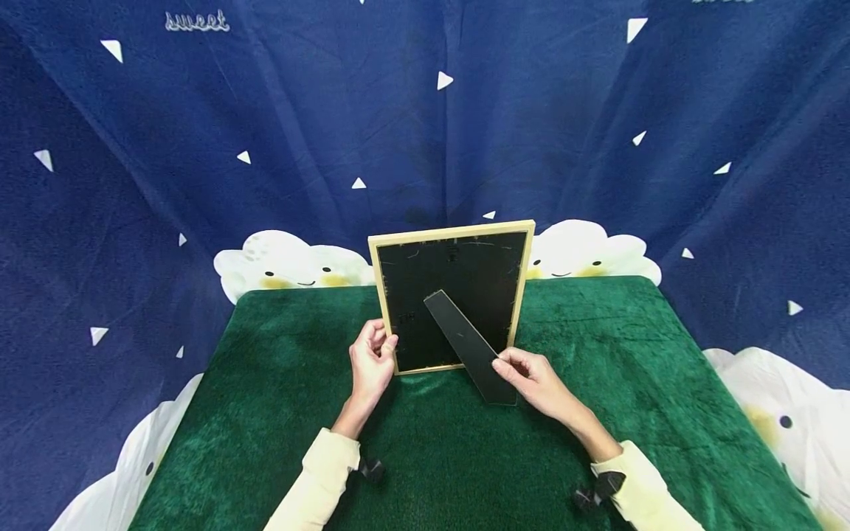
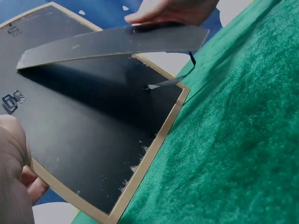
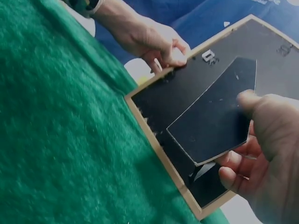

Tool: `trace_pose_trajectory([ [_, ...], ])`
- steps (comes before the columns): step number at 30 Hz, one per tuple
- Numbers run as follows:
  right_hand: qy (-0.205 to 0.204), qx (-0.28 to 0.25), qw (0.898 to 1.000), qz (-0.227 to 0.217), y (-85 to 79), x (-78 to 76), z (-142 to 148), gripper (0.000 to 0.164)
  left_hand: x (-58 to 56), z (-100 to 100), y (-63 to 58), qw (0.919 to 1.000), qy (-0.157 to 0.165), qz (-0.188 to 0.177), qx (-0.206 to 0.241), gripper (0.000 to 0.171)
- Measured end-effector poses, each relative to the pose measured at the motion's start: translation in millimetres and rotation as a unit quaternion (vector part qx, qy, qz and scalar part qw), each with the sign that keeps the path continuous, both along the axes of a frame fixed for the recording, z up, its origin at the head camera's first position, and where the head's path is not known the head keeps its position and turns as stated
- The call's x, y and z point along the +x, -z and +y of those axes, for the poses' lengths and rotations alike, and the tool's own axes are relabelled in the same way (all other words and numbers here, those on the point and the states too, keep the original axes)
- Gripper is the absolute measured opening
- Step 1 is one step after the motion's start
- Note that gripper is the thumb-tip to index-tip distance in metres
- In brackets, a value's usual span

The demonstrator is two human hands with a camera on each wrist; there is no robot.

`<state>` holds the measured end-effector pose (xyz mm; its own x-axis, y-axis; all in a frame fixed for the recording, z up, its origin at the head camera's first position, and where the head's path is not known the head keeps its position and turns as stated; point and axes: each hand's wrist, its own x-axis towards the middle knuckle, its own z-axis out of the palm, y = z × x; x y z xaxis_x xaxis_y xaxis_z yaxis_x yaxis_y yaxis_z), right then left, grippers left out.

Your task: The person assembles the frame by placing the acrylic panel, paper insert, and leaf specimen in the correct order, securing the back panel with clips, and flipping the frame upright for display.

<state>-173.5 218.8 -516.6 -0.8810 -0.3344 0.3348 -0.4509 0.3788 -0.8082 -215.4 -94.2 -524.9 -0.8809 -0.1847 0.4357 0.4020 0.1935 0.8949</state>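
A picture frame [image 1: 412, 332] with a pale wooden border and black backing stands upright on the green cloth, its back toward me. My left hand [image 1: 372, 358] grips the left edge low down, thumb on the back side and fingers behind. With my right hand [image 1: 534, 376] I pinch the black easel leg [image 1: 465, 343] near its lower end, and the leg is swung out from the backing. In the left wrist view a dark ribbon [image 2: 168, 83] links the leg to the backing. Small metal hangers [image 2: 13, 100] sit on the backing. The frame's front is hidden.
Green velvety cloth [image 1: 285, 442] covers the table. Behind it hangs a dark blue curtain [image 1: 398, 133] with white triangles and smiling clouds [image 1: 292, 262]. Dark straps show at both cream sleeves [image 1: 319, 472].
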Motion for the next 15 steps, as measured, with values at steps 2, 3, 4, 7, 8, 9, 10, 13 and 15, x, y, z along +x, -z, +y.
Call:
trace_pose_trajectory([
  [2,-0.002,0.008,1.000,-0.001,-4.0,5.4,-2,0.017,0.4,0,1.0,1.0000,-0.003,0.003,-0.003,0.020],
  [3,-0.001,0.011,1.000,0.001,-6.1,8.2,-3,0.018,0.6,0,1.6,0.9999,-0.004,0.006,-0.007,0.019],
  [4,0.000,0.014,1.000,0.003,-8.0,11.0,-4,0.018,0.8,0,2.3,0.9999,-0.004,0.008,-0.013,0.019],
  [7,0.006,0.011,1.000,0.000,-11.6,18.1,-6,0.018,2.6,-1,2.1,0.9994,0.000,0.017,-0.029,0.017],
  [8,0.007,0.008,1.000,-0.001,-12.6,19.9,-7,0.017,3.8,-1,1.1,0.9992,0.002,0.020,-0.035,0.016],
  [9,0.009,0.005,1.000,-0.004,-13.2,21.5,-8,0.016,5.3,-2,-0.7,0.9991,0.006,0.022,-0.037,0.016],
  [10,0.010,0.003,1.000,-0.007,-13.3,22.7,-8,0.015,7.8,-2,-4.4,0.9990,0.011,0.022,-0.036,0.017],
  [13,0.013,-0.006,1.000,-0.017,-14.4,26.4,-10,0.013,15.2,-3,-16.2,0.9990,0.025,0.021,-0.030,0.018],
  [15,0.011,-0.016,0.999,-0.030,-14.5,29.0,-10,0.012,19.0,-3,-22.4,0.9988,0.036,0.025,-0.020,0.019],
])
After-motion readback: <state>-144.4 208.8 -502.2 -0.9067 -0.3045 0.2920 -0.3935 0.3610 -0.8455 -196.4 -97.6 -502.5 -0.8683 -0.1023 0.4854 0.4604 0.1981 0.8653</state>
